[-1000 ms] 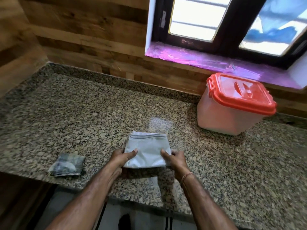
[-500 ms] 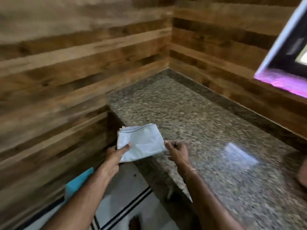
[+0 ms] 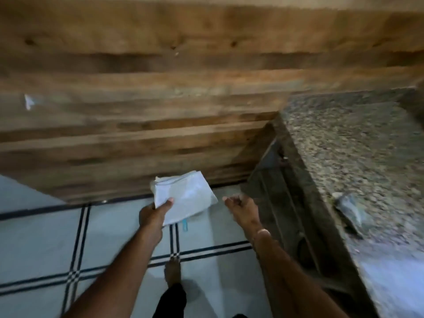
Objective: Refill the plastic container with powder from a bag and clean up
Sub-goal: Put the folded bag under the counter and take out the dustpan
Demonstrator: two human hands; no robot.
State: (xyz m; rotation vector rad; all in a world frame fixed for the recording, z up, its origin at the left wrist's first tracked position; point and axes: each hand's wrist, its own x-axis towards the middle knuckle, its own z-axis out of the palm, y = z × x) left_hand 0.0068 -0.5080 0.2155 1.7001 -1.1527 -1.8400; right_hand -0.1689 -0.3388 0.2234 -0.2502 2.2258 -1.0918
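The folded white plastic bag [image 3: 185, 193] is held in the air above the floor, in front of the base of the wood-panelled wall [image 3: 137, 88] and clear of the tabletop. It is flat, folded into a rough rectangle, with its layered edges facing up and left.

Left hand [image 3: 152, 214]: grips the bag at its lower left corner, thumb pressed across the upper face, the other fingers hidden beneath.

Right hand [image 3: 241, 210]: holds nothing. The fingers are loosely curled and point toward the wall. The hand is near the right edge of the bag and does not touch it. A thin band [image 3: 263, 231] sits on the wrist.

The speckled granite tabletop [image 3: 355, 145] runs along the right side of the view. A small crumpled grey packet [image 3: 350, 208] lies on it near the front edge.

The floor [image 3: 41, 237] is pale tile with dark double stripes. One bare foot [image 3: 172, 271] stands on it below the bag. The view is motion-blurred; finer detail cannot be read.
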